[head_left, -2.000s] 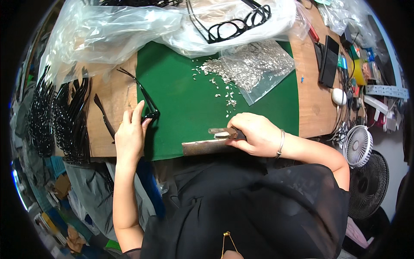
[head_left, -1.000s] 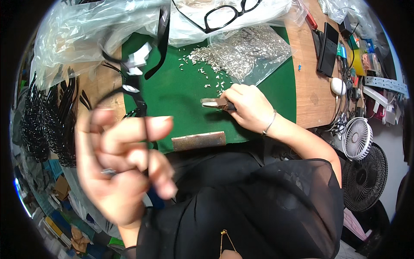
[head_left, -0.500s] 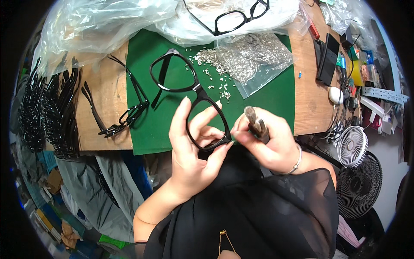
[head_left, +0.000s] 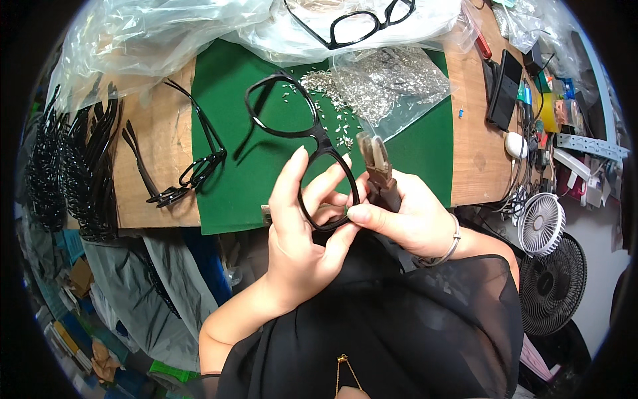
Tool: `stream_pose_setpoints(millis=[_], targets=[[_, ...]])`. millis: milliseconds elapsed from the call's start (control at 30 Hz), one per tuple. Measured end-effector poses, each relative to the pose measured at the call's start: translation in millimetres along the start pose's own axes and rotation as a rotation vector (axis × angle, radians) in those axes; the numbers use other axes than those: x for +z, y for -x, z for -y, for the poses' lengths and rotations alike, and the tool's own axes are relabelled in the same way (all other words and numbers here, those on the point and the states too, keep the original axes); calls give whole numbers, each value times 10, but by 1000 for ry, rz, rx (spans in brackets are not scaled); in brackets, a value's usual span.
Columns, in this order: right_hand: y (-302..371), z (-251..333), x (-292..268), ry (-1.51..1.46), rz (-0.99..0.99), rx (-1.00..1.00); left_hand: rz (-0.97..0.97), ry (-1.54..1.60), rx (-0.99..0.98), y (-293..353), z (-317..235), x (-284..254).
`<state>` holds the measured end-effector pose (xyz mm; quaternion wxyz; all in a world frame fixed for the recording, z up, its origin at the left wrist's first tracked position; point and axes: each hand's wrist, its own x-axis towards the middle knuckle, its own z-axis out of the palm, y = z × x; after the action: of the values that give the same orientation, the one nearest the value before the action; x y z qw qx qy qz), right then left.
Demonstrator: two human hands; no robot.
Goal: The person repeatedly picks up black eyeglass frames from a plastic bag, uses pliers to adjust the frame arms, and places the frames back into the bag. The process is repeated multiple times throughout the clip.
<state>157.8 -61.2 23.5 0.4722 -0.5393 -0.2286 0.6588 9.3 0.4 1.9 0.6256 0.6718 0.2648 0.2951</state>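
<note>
My left hand [head_left: 289, 239] is closed around the lower rim of a black eyeglass frame [head_left: 323, 139], its fingers reaching through the near lens opening. One folded-back temple shows beyond the far rim. In my right hand [head_left: 420, 214] a pair of pliers [head_left: 379, 169] is gripped, jaws pointing up and away. The right thumb and fingers meet the frame's near corner, close to the left thumb; whatever small part may be between them is hidden. Past the frame, small silvery metal pieces [head_left: 318, 85] lie loose on a green mat [head_left: 229, 206].
A clear bag of silvery pieces [head_left: 399, 86] lies on the mat. More black frames rest at left [head_left: 193, 176] and on plastic sheeting [head_left: 355, 30] at the back. Bundled black temples [head_left: 93, 166] hang far left. A phone [head_left: 505, 90], cables and fans [head_left: 541, 224] occupy the right.
My right hand has come in against the frame's near corner, and the pliers have tipped to point farther away. The frame has shifted slightly right and turned more upright.
</note>
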Motion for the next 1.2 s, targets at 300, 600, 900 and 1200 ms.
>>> stream_pose_setpoints(millis=[300, 600, 900, 1200], targets=[[76, 163, -173, 758, 251, -69, 42, 252, -86, 25, -128, -211], [-1, 327, -102, 1130, 358, -47, 122, 240, -151, 12, -116, -235], [-34, 184, -167, 1170, 365, -8, 167, 228, -221, -11, -79, -234], [-363, -313, -424, 1244, -57, -337, 58, 594, 2, 159, -5, -345]])
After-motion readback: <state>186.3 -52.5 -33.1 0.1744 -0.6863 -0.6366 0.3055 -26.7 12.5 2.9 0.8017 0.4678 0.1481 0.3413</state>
